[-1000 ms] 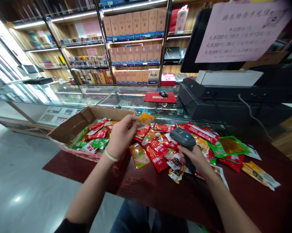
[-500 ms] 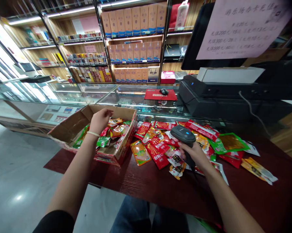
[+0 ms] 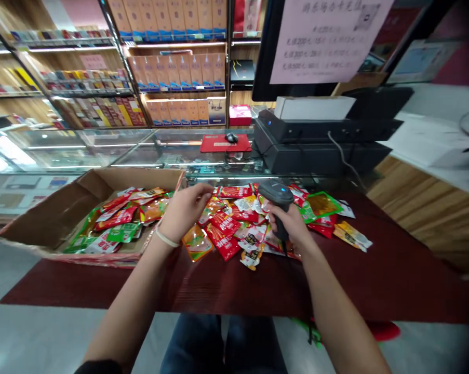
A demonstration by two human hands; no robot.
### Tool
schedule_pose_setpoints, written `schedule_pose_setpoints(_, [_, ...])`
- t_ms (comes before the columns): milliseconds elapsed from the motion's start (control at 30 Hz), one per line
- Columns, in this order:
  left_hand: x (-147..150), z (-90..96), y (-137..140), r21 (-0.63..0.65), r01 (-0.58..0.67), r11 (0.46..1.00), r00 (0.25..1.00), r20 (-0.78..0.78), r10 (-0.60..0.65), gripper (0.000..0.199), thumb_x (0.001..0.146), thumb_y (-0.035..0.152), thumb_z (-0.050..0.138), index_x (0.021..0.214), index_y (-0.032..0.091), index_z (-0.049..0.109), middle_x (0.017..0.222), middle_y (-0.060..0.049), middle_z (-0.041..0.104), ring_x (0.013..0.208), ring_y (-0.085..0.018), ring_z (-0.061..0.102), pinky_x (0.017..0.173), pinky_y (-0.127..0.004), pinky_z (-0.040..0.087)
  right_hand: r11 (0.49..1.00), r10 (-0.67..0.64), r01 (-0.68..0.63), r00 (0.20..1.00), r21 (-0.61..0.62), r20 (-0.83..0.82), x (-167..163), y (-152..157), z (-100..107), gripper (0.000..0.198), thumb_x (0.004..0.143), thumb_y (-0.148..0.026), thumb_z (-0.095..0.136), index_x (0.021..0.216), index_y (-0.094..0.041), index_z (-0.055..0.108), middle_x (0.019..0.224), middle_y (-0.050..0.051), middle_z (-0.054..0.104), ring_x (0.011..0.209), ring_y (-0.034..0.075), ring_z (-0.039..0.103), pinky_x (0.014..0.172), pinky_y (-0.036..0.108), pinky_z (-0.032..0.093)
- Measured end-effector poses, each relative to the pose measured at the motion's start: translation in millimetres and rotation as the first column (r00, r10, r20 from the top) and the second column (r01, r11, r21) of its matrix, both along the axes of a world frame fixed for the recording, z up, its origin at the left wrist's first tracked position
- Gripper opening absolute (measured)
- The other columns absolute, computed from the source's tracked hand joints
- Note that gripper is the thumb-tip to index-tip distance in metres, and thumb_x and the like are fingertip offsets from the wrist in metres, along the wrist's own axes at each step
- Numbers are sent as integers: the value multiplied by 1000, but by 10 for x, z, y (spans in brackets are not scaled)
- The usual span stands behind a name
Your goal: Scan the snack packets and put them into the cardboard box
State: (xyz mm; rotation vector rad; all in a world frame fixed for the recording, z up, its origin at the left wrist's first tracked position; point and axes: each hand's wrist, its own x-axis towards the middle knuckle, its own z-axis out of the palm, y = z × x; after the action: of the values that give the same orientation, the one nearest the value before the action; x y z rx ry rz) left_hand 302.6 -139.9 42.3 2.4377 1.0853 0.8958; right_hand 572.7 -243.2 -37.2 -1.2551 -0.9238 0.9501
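My right hand is wrapped round the handle of a black barcode scanner, its head over a pile of snack packets. My left hand, with a pale band at the wrist, hovers by the pile's left side. Its fingers are loosely bent and apart, with nothing visible in them. Near it lie an orange packet and red packets. An open cardboard box to the left holds several red, green and orange packets. The left hand and forearm overlap the box's right side.
The dark red table meets a glass display counter behind. A mouse rests on a red mat. At the back right stand a monitor with a pink sign and black machines. Boxed goods fill the shelves.
My left hand has moved right, from above the box to the left side of the packet pile. The right hand still grips the scanner over the pile. The view has turned right.
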Motion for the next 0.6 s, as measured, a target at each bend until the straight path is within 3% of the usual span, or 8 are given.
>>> schedule_pose_setpoints(133, [556,-465,81,-110,109,988,993,51,-104,19,89,21,58,103,23,70,100,-6,76,93,-24,70,84,-32,51,998,-64,64,998,14,-21,137,-15,18,32,77,-46,76,73,-20,58,52,-5,52,37,9,47,36,21,38])
schedule_pose_setpoints(300, [1030,-913,270,-193,123,974,990,91,-107,20,87,23,61,105,20,70,104,-11,74,95,-26,69,89,-36,51,991,-122,124,991,51,-52,284,-37,11,34,79,-44,73,65,-20,55,51,-5,51,36,9,46,35,21,39])
schedule_pose_setpoints(433, [1286,-1011,383,-163,136,977,988,-47,-146,27,86,27,63,110,15,69,110,-17,71,103,-32,66,94,-41,48,988,-135,141,987,59,-93,312,-25,2,29,76,-43,75,73,-21,57,51,-6,53,36,9,47,33,21,40])
schedule_pose_setpoints(600, [1484,-1042,429,-110,82,991,926,-360,-116,44,81,28,70,121,11,64,111,-22,67,107,-37,62,92,-43,46,986,-157,161,983,32,-98,281,-3,9,30,74,-43,75,70,-21,56,49,-7,52,34,9,47,32,20,38])
